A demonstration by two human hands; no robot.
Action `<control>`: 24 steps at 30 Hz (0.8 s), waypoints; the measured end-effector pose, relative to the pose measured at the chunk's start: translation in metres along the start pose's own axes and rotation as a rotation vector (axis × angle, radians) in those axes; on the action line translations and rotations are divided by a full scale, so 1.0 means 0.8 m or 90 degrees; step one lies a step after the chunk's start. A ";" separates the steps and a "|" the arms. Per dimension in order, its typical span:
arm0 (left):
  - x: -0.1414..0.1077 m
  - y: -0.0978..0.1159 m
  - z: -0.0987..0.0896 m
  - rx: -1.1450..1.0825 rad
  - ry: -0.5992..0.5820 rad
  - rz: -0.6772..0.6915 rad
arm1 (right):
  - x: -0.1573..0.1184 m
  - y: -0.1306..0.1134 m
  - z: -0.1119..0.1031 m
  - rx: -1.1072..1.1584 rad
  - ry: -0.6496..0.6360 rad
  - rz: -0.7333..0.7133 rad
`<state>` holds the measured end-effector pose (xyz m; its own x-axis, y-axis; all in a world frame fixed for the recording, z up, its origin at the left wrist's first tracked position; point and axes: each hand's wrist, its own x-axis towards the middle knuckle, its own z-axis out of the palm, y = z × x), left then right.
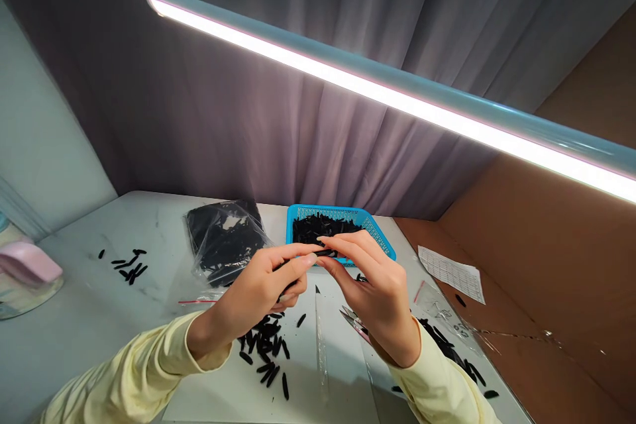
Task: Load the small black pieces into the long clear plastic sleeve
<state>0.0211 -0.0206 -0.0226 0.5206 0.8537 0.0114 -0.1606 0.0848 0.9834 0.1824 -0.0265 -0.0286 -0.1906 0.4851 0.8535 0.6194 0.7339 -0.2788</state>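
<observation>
My left hand (pixel 271 281) and my right hand (pixel 370 281) meet at the fingertips in front of a blue basket (pixel 380 238). Between the fingertips of both hands is a small black piece (pixel 325 253). Dark material also shows under the curled fingers of my left hand, its shape mostly hidden. The basket holds many small black pieces (pixel 318 226). Below my left hand lies a loose pile of black pieces (pixel 265 344). A thin pointed tool with a clear handle (pixel 321 338) rests between my forearms. Scissors (pixel 354 323) lie partly behind my right hand.
A clear bag with black sheets (pixel 226 238) lies behind my left hand. Several black pieces (pixel 133 268) lie at the left. More black pieces (pixel 450 348), a plastic bag (pixel 447 318) and a printed paper (pixel 452 271) are at the right. A lit tube lamp (pixel 397 99) hangs above.
</observation>
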 end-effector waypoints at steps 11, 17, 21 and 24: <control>-0.005 0.004 0.000 0.005 0.009 -0.001 | 0.001 0.003 -0.011 0.167 -0.070 0.076; -0.008 0.005 0.000 0.002 0.001 -0.003 | 0.002 0.005 -0.014 0.201 -0.082 0.072; -0.010 0.007 -0.001 0.002 -0.003 -0.008 | 0.002 0.007 -0.015 0.202 -0.082 0.062; -0.009 0.008 0.000 0.001 0.000 -0.005 | 0.002 0.005 -0.015 0.192 -0.079 0.039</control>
<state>0.0162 -0.0265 -0.0164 0.5219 0.8530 0.0030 -0.1543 0.0910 0.9838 0.1938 -0.0284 -0.0232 -0.2629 0.5733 0.7760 0.3831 0.8002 -0.4614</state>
